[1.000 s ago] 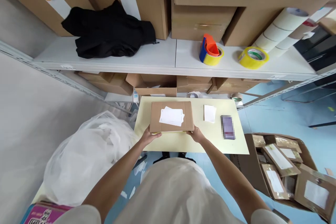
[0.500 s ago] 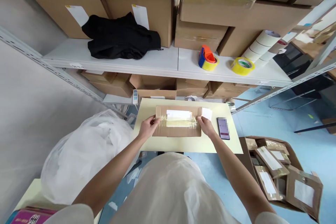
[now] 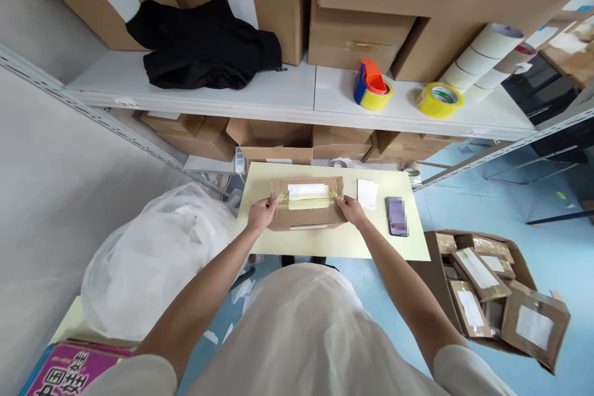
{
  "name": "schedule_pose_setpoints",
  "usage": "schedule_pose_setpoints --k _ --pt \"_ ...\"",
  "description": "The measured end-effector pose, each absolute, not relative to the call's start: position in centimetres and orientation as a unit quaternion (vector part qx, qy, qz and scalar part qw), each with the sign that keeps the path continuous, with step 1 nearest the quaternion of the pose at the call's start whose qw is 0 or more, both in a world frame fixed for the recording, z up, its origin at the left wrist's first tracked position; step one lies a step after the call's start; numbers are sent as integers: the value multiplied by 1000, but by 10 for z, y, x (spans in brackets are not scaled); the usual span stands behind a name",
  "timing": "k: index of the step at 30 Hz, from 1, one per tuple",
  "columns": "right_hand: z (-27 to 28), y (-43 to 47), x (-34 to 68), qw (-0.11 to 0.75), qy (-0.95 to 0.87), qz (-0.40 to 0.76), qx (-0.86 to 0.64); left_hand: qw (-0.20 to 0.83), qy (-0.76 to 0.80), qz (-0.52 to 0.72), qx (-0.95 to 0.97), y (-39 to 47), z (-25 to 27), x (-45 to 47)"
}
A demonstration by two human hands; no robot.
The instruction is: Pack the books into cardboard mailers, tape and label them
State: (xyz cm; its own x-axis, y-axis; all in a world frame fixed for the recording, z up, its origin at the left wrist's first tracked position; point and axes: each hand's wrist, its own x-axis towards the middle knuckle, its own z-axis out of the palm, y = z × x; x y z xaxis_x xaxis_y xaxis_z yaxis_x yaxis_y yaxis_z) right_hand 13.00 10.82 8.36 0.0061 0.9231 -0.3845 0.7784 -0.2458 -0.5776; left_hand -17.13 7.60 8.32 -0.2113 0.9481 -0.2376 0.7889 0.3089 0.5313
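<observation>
A cardboard box (image 3: pixel 306 218) lies across the pale yellow table (image 3: pixel 297 246) in front of me. Clear tape runs along its top over a white label (image 3: pixel 308 193). My left hand (image 3: pixel 263 213) grips the left end, thumb and fingers pinched at the tape. At the opposite end my right hand (image 3: pixel 351 209) holds the box the same way. Beside that hand lie a white slip of paper (image 3: pixel 367 193) and a phone (image 3: pixel 397 216). The underside of the box is hidden.
A shelf (image 3: pixel 195 99) behind the table carries a black garment (image 3: pixel 204 43), a tape dispenser (image 3: pixel 372 85), a yellow tape roll (image 3: pixel 440 100) and cartons. At right, a large carton (image 3: pixel 429 278) holds several taped parcels. A white plastic bag (image 3: pixel 158 266) bulges at left.
The box has shifted slightly left and tilted, so its front side now shows. Both hands moved with it, and the white slip beside it is fully uncovered. My view has tipped downward.
</observation>
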Motion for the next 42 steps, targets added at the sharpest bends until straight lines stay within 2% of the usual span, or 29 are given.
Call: schedule_pose_setpoints --k 10,14,17,21,24,27,29,32,34,36,38,42 --pt "80 100 127 99 -595 352 -716 241 763 174 574 80 73 -173" --pt "79 91 132 155 -655 254 -694 140 717 225 645 74 80 -173" --pt "89 86 135 196 -749 154 -614 101 633 207 739 70 94 -164" --pt "105 85 129 134 -852 116 -493 123 545 112 822 68 104 -140" --pt "103 86 120 81 -884 106 -448 123 540 57 830 67 100 -123" --pt "93 84 118 68 -890 126 -433 116 547 27 829 65 96 -118" --pt "88 83 123 86 -889 160 -420 114 550 20 827 64 97 -118" --pt "81 84 138 169 -868 222 -410 127 562 21 817 65 101 -115" --pt "71 90 154 236 -824 245 -453 149 563 30 813 69 104 -108" --pt "54 101 174 262 -762 252 -537 174 548 45 817 77 108 -94" --pt "32 116 196 223 -705 257 -622 192 521 56 830 89 111 -74" --pt "-10 142 236 61 -667 275 -689 213 454 54 863 126 116 -17"
